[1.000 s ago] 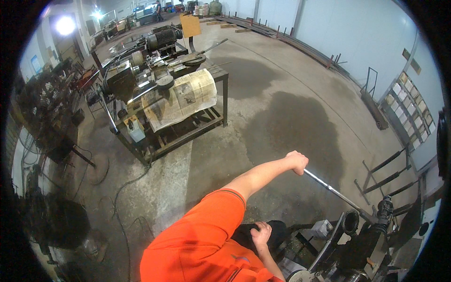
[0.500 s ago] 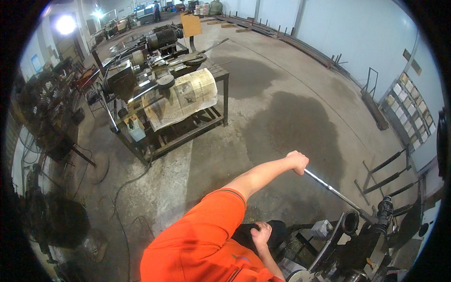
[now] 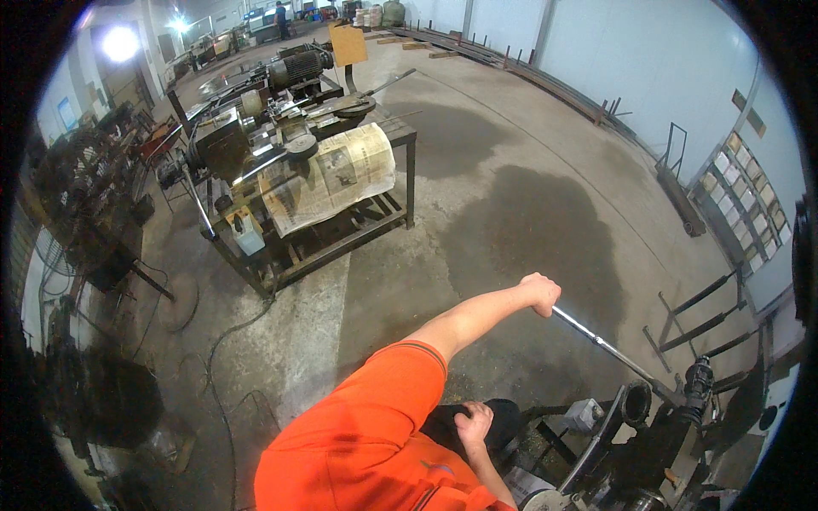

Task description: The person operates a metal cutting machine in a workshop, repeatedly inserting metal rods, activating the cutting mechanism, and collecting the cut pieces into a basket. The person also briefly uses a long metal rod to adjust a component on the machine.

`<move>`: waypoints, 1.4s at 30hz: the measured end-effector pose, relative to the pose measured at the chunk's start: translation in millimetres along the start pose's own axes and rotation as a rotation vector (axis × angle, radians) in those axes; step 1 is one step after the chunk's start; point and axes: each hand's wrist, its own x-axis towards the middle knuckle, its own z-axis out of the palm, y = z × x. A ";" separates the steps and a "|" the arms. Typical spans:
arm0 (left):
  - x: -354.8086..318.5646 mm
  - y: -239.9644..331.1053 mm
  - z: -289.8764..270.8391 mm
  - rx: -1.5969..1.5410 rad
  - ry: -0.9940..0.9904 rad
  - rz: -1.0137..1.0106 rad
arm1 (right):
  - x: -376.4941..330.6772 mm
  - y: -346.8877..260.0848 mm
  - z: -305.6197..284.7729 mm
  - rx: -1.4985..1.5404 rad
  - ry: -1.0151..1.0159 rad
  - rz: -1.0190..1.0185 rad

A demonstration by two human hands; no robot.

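Note:
My left arm, in an orange short sleeve, reaches out to the right. At its end my left hand [image 3: 540,295] is closed round the end of a long shiny metal lever [image 3: 601,342]. The lever slopes down to a dark, greasy machine [image 3: 656,456] at the lower right. My right hand [image 3: 475,421] rests on my dark-trousered leg [image 3: 503,419], thumb apart from the partly bent fingers, with nothing seen in it. Some of its fingertips are hidden. Beside the machine sits a small pale box [image 3: 584,415].
A metal bench [image 3: 409,183] at upper left carries machinery, a motor [image 3: 300,70] and a draped newspaper [image 3: 328,179]. A dark cable [image 3: 223,409] crosses the floor. Black-padded bars [image 3: 694,328] stand right, near a wall rack of papers [image 3: 745,200]. Far back stands another person [image 3: 282,20].

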 end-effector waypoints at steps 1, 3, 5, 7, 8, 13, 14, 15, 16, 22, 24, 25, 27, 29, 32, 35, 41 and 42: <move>-0.9 0.4 -1.0 -0.002 -0.001 0.000 | 0.4 -0.7 -0.3 -0.012 0.016 -0.014; -0.9 0.6 -1.1 -0.006 -0.003 -0.001 | 1.2 -2.0 -1.0 -0.035 0.047 -0.043; 0.2 0.0 -0.3 -0.011 -0.005 -0.003 | 1.7 -0.4 -0.5 -0.016 0.041 -0.048; 2.2 -1.2 2.2 -0.013 -0.002 -0.008 | 2.0 0.2 -0.4 -0.004 0.039 -0.052; 2.7 -1.4 2.8 -0.014 0.000 -0.011 | 2.3 0.0 -0.6 -0.002 0.040 -0.054; -1.6 1.3 -2.1 -0.019 -0.008 -0.010 | 1.7 0.2 0.2 -0.011 0.060 -0.062; -2.1 1.5 -2.6 -0.018 -0.012 -0.011 | 1.6 -0.1 0.0 -0.016 0.057 -0.062; -1.9 1.2 -2.2 -0.018 -0.009 -0.009 | 1.6 -0.3 -0.1 -0.020 0.054 -0.061; -1.5 0.8 -1.7 -0.019 -0.005 -0.006 | 1.5 0.6 0.4 -0.020 0.055 -0.068; 1.1 -0.7 1.1 -0.020 0.006 0.002 | 1.4 1.6 1.5 -0.011 0.070 -0.079; 0.7 -0.2 0.0 -0.018 -0.002 -0.004 | 1.4 1.7 1.5 -0.012 0.070 -0.079; -0.3 1.2 -2.0 -0.016 -0.013 -0.011 | 1.2 2.0 1.3 -0.009 0.055 -0.068; -0.6 1.6 -2.7 -0.017 -0.015 -0.010 | 0.9 2.6 0.9 -0.002 0.024 -0.046; -0.6 0.4 -1.6 -0.023 0.001 0.005 | 1.4 1.8 0.1 -0.001 0.021 -0.043; -3.8 0.3 -2.6 -0.017 0.016 0.010 | 1.7 1.2 -0.2 0.004 0.022 -0.040; -2.8 -0.9 -0.5 -0.022 0.017 0.006 | 2.7 -2.7 -3.3 0.019 0.011 -0.021; -0.8 0.4 2.1 -0.025 0.018 -0.009 | 2.2 -5.1 -5.2 0.042 0.009 -0.006; -0.8 -0.6 2.7 -0.030 0.019 -0.011 | 1.7 -4.9 -4.7 0.046 0.012 -0.003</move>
